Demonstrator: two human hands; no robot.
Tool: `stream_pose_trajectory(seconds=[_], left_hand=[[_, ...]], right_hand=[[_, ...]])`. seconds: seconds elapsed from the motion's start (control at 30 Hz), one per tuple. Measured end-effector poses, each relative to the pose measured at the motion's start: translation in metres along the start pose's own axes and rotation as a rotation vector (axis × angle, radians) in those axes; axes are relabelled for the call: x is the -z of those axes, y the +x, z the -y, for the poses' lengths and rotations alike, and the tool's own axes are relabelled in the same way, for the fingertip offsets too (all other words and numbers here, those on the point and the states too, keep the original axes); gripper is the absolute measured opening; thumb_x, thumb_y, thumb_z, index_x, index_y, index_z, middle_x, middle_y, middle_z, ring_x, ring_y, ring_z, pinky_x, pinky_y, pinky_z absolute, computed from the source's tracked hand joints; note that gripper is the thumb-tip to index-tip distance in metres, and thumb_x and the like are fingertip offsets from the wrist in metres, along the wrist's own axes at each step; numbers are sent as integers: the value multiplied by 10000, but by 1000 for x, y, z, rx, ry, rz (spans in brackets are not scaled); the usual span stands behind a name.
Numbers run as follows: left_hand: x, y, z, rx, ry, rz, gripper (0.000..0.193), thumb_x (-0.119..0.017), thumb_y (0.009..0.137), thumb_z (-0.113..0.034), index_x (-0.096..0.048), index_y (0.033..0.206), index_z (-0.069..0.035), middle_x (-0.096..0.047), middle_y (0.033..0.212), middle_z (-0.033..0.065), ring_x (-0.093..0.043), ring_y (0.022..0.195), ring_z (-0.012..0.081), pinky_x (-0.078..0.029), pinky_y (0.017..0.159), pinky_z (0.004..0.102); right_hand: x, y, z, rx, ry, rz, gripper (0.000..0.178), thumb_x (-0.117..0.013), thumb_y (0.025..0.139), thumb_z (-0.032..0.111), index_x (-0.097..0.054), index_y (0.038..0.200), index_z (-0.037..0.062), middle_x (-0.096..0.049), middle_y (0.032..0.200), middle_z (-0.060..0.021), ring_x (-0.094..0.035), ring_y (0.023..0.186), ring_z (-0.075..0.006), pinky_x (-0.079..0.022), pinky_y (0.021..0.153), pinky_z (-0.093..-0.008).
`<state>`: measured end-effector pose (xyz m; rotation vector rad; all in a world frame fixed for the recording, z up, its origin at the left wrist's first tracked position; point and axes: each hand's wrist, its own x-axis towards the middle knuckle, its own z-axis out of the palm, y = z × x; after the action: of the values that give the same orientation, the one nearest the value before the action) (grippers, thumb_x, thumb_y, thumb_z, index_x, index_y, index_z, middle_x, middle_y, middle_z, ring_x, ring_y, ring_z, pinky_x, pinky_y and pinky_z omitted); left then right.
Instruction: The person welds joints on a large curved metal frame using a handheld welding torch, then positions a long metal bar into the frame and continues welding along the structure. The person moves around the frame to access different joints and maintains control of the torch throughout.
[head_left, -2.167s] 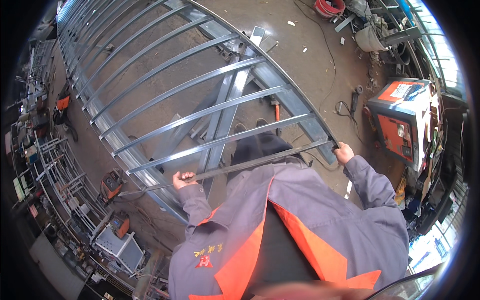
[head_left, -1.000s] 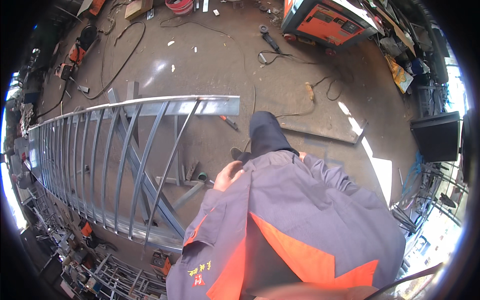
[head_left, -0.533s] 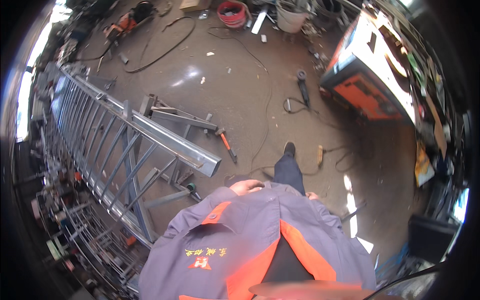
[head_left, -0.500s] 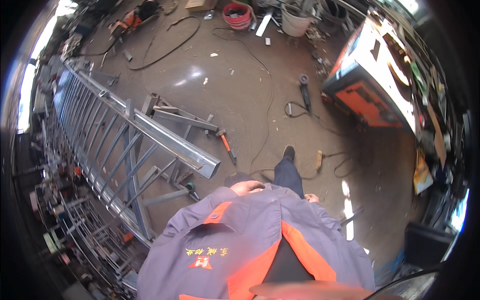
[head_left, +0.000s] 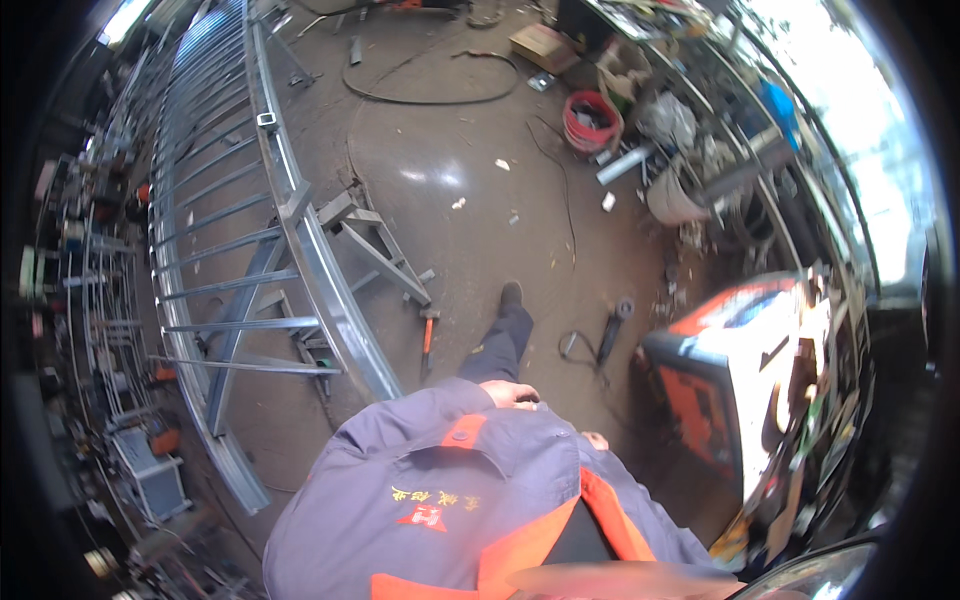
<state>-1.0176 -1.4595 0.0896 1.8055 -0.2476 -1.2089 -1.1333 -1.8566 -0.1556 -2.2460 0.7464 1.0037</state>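
Here, yellow stitched characters point(head_left: 430, 497) and a red emblem point(head_left: 425, 517) mark the grey-and-orange jacket point(head_left: 350, 510); left hand point(head_left: 508, 394) half-curled, right hand point(head_left: 596, 440) mostly hidden, what they hold unclear; leftward lies the silvery metal ladder-shaped frame point(head_left: 320, 270).

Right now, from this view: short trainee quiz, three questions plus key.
1. What colour is the hammer handle?
2. True or false: in the picture, the red bucket stands to the right of the long metal frame.
3. Which shows more of itself: (a) the left hand or (b) the right hand?

Key: 1. Orange. 2. True. 3. (a); the right hand is mostly hidden behind the jacket.
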Motion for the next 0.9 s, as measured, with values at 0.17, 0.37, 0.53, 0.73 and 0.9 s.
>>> stream_pose_trajectory(seconds=[0.17,0.37,0.53,0.73,0.9], left_hand=[[135,34,-5,-18,5,-102,583,-510,990,-546,-534,1414,-147,-618,1354,165,-576,1270,334,-441,1061,429],[275,27,-3,-79,-233,-310,562,-530,986,-498,-548,1392,-109,-631,1331,163,-586,1258,339,-447,1065,432],[333,48,74,-25,-613,-798,448,-607,969,-318,-592,1331,-53,-668,1259,145,-633,1176,264,-485,1017,381],[297,73,214,660,-623,-983,445,-643,957,-318,-615,1301,-36,-678,1247,153,-648,1125,225,-506,962,355],[264,48,203,1038,-959,-916,444,-645,955,-320,-618,1297,-38,-680,1242,154,-650,1122,228,-507,960,356]], right_hand=[[47,106,164,97,-153,90,409,-682,879,394,-749,1140,87,-736,1151,-132,-680,1117,-251,-513,970,-362],[96,178,381,208,-166,138,394,-680,885,389,-749,1147,103,-738,1150,-120,-681,1114,-244,-516,968,-357],[126,258,515,299,-289,191,382,-678,890,384,-748,1153,117,-740,1150,-110,-682,1111,-238,-518,965,-353],[140,392,681,436,-478,311,368,-676,896,379,-748,1160,133,-741,1150,-98,-683,1108,-230,-521,963,-348],[161,403,854,462,-402,340,331,-689,900,280,-732,1143,59,-752,1019,-120,-710,927,-207,-560,817,-338]])
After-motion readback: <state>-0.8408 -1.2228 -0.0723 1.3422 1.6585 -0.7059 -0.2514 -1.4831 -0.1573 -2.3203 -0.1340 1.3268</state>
